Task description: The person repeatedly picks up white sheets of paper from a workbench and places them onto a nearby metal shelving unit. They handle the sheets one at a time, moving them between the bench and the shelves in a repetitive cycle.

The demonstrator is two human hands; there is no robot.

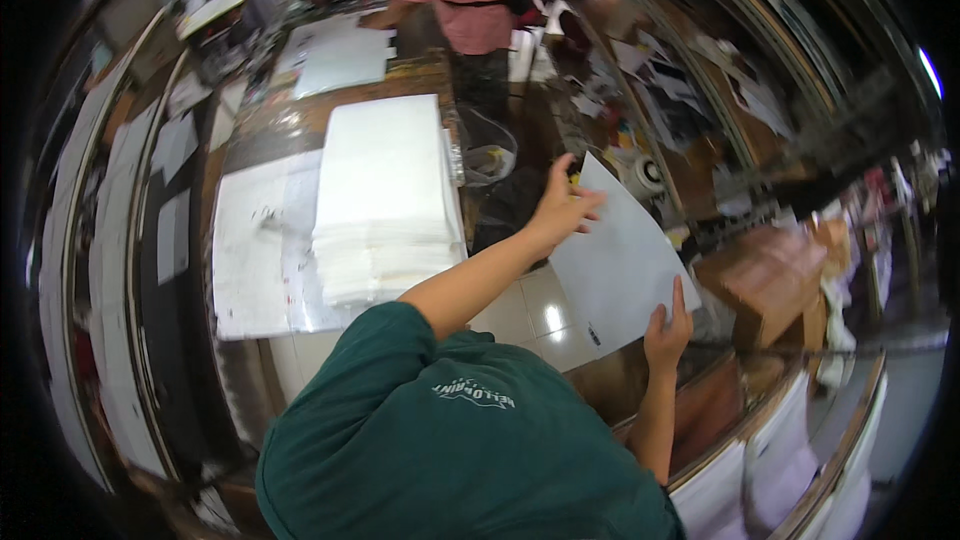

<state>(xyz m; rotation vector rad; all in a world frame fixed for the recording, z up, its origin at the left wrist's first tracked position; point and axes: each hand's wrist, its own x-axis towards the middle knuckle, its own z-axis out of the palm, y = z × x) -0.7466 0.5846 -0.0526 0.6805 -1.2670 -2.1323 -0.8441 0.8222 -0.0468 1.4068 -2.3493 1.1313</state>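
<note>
Seen from above, a person in a dark green shirt (450, 450) handles a large, plain white sheet (622, 255) in a cluttered workroom. The left hand (568, 206) reaches across the body to the sheet's far left edge; its fingers are spread over the surface and its thumb stands apart, so it looks loose and not clamped on anything. The right hand (668, 328) grasps the sheet at the near right edge, finger and thumb lying against it. The sheet tilts between the two hands, above a pale tiled floor (510, 318), with a small dark mark near its lower edge, left of the right hand.

To the left of the left hand, a thick stack (382, 165) of white sheets, its near edges showing many layers, rests on a wooden table (290, 125). Under and beside the stack, farther from that hand, lies a flat white board (255, 265) with dark smudges. Beyond the left hand, a co-worker in a pink top (470, 0) stands by more pale sheets (340, 58). To the right of the right hand sits a brown cardboard box (765, 275).

The work seems midway: one sheet is in hand, apart from the stack and not laid down, and the tall stack suggests many others are left. Which sheets are finished cannot be told.
</note>
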